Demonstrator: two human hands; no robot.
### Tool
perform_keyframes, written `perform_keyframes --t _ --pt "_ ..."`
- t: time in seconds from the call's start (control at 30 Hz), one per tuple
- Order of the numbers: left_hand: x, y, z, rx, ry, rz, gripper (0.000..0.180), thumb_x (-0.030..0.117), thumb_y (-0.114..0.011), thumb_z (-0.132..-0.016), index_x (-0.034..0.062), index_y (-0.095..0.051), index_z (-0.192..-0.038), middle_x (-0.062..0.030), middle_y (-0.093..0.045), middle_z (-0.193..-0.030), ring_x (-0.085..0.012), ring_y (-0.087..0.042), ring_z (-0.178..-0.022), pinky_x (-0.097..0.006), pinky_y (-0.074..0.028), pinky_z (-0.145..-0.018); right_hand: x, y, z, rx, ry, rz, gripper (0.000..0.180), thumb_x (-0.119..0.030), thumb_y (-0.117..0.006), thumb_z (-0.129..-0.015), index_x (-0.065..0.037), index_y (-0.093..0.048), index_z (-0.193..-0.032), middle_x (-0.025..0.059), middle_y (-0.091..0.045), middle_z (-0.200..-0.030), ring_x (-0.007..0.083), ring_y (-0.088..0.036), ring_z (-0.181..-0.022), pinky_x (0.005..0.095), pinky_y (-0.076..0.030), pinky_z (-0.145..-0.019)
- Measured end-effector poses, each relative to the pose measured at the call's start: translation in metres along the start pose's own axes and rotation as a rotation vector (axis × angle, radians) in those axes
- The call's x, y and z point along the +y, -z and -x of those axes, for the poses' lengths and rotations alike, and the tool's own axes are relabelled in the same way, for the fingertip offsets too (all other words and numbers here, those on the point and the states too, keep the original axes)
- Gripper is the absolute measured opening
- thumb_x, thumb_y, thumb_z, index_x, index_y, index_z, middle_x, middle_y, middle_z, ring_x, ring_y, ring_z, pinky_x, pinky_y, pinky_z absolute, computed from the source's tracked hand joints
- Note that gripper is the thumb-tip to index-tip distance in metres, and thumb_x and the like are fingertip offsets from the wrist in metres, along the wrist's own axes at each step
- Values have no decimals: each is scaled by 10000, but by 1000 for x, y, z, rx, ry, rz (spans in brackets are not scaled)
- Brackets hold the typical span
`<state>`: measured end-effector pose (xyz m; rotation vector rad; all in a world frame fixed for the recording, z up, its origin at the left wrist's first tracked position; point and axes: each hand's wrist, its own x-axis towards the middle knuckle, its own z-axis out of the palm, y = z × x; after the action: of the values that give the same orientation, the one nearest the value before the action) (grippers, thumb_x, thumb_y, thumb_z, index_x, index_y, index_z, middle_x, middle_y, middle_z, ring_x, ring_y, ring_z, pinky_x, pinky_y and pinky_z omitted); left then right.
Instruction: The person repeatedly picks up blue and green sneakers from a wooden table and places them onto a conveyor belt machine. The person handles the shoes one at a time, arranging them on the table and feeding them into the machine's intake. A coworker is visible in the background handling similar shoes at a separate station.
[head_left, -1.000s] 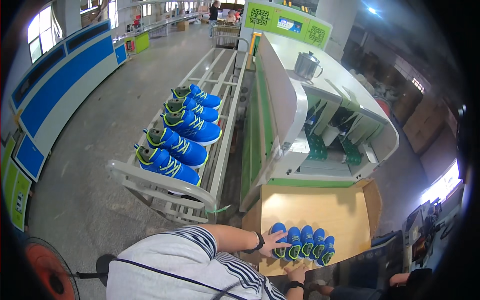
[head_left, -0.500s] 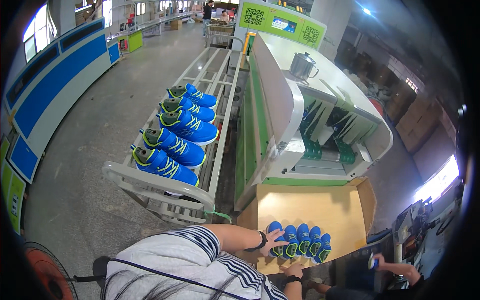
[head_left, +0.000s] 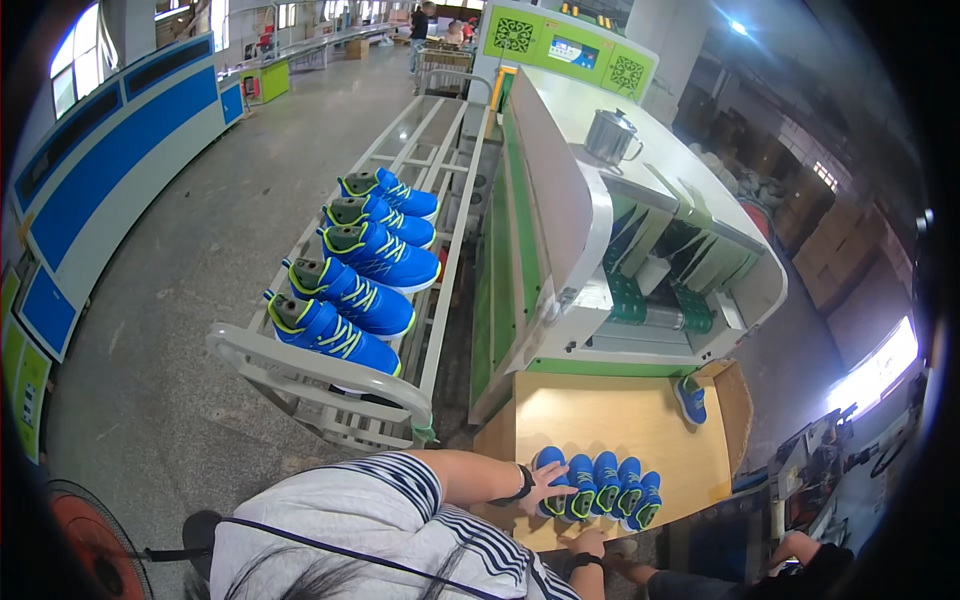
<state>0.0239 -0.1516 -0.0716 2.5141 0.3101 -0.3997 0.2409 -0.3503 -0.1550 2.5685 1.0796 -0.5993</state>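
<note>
Several blue sneakers with lime trim stand in a row on a tan tabletop (head_left: 610,405). My left hand (head_left: 545,487), a dark band at its wrist, lies with spread fingers over the leftmost sneaker (head_left: 550,458) and touches the adjacent sneaker (head_left: 581,470). At the front edge of the tabletop, just below the row, is my right hand (head_left: 588,543); its fingers are partly hidden, so its grip is unclear. Rightmost in the row is another sneaker (head_left: 649,490). A single sneaker (head_left: 690,400) sits apart at the far right corner.
Left of the table, a metal rack (head_left: 320,370) carries several blue sneakers (head_left: 380,258). Beyond the table stands a green-and-white machine (head_left: 545,200) with a steel pot (head_left: 610,137) on top. A co-worker's arm (head_left: 800,550) is at lower right; a fan (head_left: 95,540) is at lower left.
A single sneaker now stands at the tabletop's far right corner. The co-worker's hand, earlier raised with a small object, has drawn down and right. My hands have barely moved.
</note>
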Motion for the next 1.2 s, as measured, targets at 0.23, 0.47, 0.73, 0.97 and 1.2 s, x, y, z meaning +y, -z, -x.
perform_keyframes --t 0.23,0.47,0.73,0.97,1.2 --pt "-3 5 5 -26 14 -5 1212 307 -841 -712 410 -2 -1580 -217 100 -1637 -469 28 -1502 -652 -275 -1140 -9 8 0 -60 36 41 1334 -716 -803 -609 187 -277 -1438 353 -379 -1479 419 -418 -1380 404 -471 -1046" --pt "4 10 3 -50 16 1 1234 302 -851 -680 407 -19 -1585 -234 85 -1640 -464 34 -1508 -553 -164 -1213 5 -10 -13 -48 37 64 1270 -737 -780 -623 166 -360 -1411 338 -404 -1464 434 -399 -1381 425 -434 -1080" --pt "7 16 12 -68 41 14 1220 298 -843 -701 394 -13 -1589 -232 96 -1641 -456 50 -1509 -546 -150 -1218 -9 12 -2 -101 56 73 1269 -730 -792 -614 150 -358 -1417 321 -415 -1460 395 -430 -1369 424 -442 -1073" --pt "11 20 12 -74 23 14 1222 295 -852 -695 402 -23 -1587 -218 90 -1644 -449 46 -1511 -569 -174 -1207 5 -7 -10 -37 36 45 1190 -699 -825 -595 114 -446 -1377 291 -497 -1394 351 -537 -1276 411 -501 -1000" --pt "15 24 17 -68 46 15 1232 282 -865 -684 411 -32 -1583 -206 81 -1646 -442 39 -1513 -584 -189 -1202 -2 5 6 -9 -10 -22 1169 -701 -820 -598 117 -467 -1355 289 -508 -1386 364 -535 -1276 412 -508 -992"
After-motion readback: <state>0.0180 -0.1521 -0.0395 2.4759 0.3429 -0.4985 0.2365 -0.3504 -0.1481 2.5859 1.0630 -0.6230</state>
